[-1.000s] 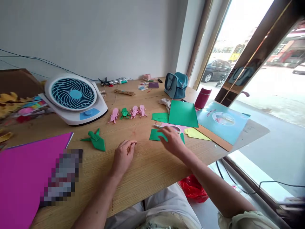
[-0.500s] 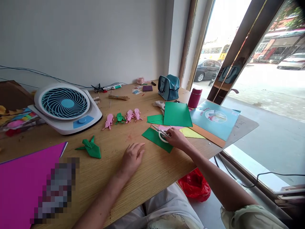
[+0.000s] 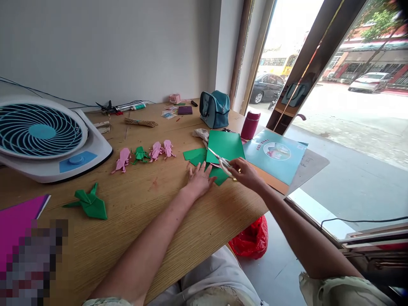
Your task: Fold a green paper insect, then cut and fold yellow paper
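My right hand [image 3: 247, 173] grips a pair of scissors [image 3: 224, 164] by the light-coloured handles, blades pointing up and left over green paper. With fingers spread, my left hand [image 3: 199, 182] lies palm down at the edge of the green paper pieces [image 3: 194, 154]. Another green piece [image 3: 220, 176] shows between my two hands, partly covered. Just beyond the scissors is a larger green sheet [image 3: 227, 143]. Folded paper figures stand left of my left hand: several pink ones [image 3: 156, 151] and a green one [image 3: 140, 155]. A larger green folded figure [image 3: 91, 204] lies nearer to me.
A white and blue fan [image 3: 79, 160] stands at the left, above a magenta sheet [image 3: 19, 216]. Right of the paper lie a light blue booklet [image 3: 274, 151] and a dark red bottle [image 3: 250, 125]. A teal bag [image 3: 218, 111] sits behind. A red plastic bag [image 3: 253, 240] is below the table edge.
My left hand has moved forward and right onto the green paper, its fingers spreading. The scissors have been lifted from the paper in my right hand. The view has turned right.
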Tool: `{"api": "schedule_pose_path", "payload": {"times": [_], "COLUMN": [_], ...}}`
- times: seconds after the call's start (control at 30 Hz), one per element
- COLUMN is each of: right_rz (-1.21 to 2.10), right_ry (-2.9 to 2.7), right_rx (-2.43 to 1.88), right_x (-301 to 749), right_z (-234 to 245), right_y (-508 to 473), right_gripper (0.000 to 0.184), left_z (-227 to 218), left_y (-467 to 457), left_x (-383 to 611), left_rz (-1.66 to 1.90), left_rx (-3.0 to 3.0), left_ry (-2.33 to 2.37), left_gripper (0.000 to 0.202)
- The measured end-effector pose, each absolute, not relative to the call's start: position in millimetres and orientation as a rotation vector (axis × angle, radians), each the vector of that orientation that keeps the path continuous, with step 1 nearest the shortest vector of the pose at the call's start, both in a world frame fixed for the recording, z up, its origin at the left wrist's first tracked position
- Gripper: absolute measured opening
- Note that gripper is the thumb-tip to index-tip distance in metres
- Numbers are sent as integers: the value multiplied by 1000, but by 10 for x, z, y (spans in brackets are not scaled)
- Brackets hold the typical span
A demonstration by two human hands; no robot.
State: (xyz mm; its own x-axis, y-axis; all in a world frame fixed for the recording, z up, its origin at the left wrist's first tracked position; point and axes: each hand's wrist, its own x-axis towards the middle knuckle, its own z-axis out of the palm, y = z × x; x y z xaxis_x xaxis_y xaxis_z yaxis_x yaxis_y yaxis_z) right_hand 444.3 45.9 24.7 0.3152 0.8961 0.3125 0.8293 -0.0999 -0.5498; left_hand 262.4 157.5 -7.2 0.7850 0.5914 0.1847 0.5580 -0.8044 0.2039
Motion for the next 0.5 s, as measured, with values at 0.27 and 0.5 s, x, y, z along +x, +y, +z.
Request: {"api": "schedule_pose_path", "payload": {"times": [0.27, 0.5], "right_rz": [-16, -25], "right_ry": [-1452, -1428], "right_rx": [-2005, -1984], "right_x": [5039, 5070], "right_z": [328, 253], "right_y": [339, 240], "right_gripper": [30, 23], "left_z": [-8, 72], "left_y": [1112, 1258], "left_x": [2992, 3466], "left_rz": [586, 527], "left_rx": [3001, 3188], "left_ry": [563, 86], "left_gripper": [35, 26]}}
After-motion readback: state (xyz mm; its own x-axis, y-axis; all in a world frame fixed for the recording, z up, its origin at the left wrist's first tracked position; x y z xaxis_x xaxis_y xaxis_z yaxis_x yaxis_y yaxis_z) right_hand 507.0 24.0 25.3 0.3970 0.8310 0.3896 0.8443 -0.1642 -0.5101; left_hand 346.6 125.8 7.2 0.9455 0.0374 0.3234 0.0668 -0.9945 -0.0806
